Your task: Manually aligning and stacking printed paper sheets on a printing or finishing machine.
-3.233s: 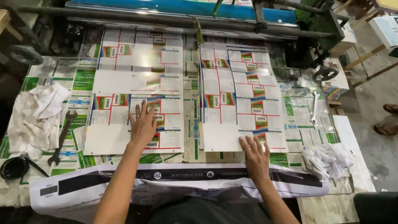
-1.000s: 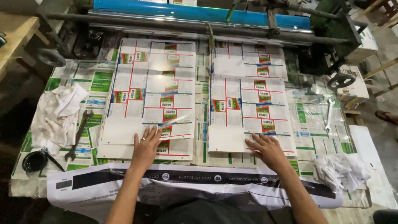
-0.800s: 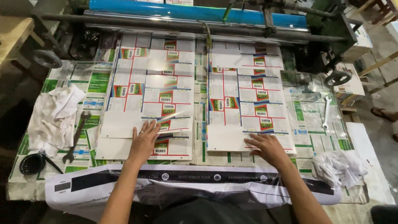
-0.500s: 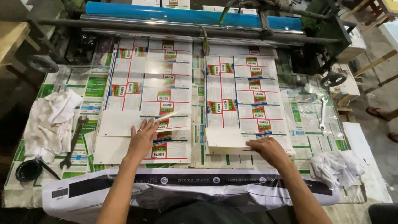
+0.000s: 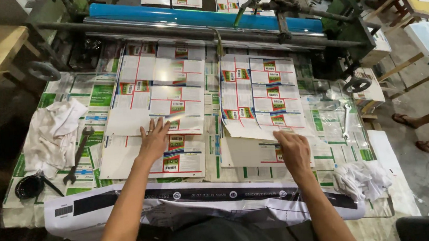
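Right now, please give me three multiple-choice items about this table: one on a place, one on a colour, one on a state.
1. Where does the dark wrench lie?
A. beside the white rag, on the person's left
B. on the roller
C. under the right hand

2. What colour is the long roller at the far edge of the table?
A. red
B. blue
C. yellow

3. How is the left hand?
A. closed in a fist
B. holding a wrench
C. open, flat on a printed sheet

Answers: 1 A, the wrench lies at the rag's right edge, left of the sheets. 2 B, the roller's surface is bright blue. 3 C, its fingers are spread and pressed on the sheet, while the right hand rests on the other stack.
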